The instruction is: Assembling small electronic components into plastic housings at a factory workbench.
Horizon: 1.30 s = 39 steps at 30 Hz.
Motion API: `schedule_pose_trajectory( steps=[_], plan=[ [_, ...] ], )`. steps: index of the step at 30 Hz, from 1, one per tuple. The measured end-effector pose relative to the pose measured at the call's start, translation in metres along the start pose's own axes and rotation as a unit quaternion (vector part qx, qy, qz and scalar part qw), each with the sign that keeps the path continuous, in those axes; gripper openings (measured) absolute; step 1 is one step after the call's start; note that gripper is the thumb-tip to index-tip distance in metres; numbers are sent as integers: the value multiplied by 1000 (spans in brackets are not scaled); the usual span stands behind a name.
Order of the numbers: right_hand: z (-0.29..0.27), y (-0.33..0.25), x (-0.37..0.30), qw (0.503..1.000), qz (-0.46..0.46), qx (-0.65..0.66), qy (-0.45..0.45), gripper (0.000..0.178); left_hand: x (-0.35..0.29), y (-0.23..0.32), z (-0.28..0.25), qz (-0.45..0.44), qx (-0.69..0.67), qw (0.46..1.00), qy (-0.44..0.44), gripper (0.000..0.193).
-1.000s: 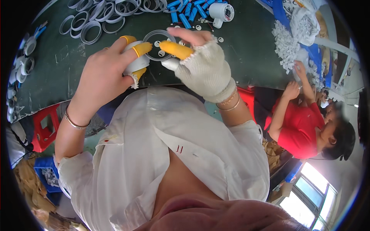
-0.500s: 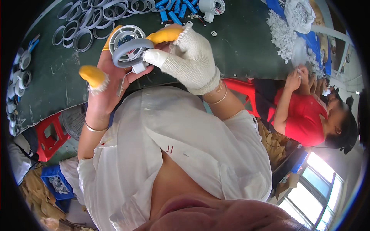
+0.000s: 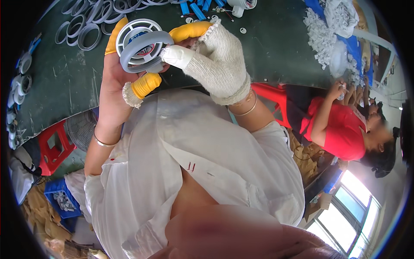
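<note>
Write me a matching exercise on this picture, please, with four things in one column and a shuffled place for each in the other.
Things
1. White round housing
2. Tilted grey ring
3. Blue cylinders
4. Blue crate

Places
A. On the dark table, near the picture's top edge
B. Low on the picture's left, with small parts inside
C. Held in the left hand
D. Touched by the thumb of the right hand

Pairs: 1-C, 2-D, 3-A, 4-B

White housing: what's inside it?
Inside the white housing, a blue part and a bit of red show. The grey ring crosses in front; what lies behind its band cannot be seen.
</note>
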State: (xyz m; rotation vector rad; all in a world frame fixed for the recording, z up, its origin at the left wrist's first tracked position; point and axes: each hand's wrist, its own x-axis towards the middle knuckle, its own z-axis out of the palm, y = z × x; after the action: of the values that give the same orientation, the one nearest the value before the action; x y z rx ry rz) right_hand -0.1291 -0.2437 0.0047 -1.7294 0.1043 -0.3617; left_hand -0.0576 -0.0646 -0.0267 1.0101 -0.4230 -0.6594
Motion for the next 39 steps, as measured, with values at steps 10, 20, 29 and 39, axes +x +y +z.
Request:
schedule_pose_trajectory(
  steps=[10, 20, 29, 39],
  plan=[
    [2, -8, -2, 1000, -6, -19, 14, 31, 1, -3, -3, 30, 50, 998, -10, 90],
    [2, -3, 12, 936, -177, -298, -65, 56, -4, -19, -7, 61, 214, 973, -67, 72],
    [0, 9, 18, 986, 36, -149, -62, 45, -2, -6, -8, -96, 112, 986, -81, 94],
    [10, 43, -2, 998, 42, -45, -27, 44, -2, 20, -38, 82, 221, 964, -124, 38]
  ],
)
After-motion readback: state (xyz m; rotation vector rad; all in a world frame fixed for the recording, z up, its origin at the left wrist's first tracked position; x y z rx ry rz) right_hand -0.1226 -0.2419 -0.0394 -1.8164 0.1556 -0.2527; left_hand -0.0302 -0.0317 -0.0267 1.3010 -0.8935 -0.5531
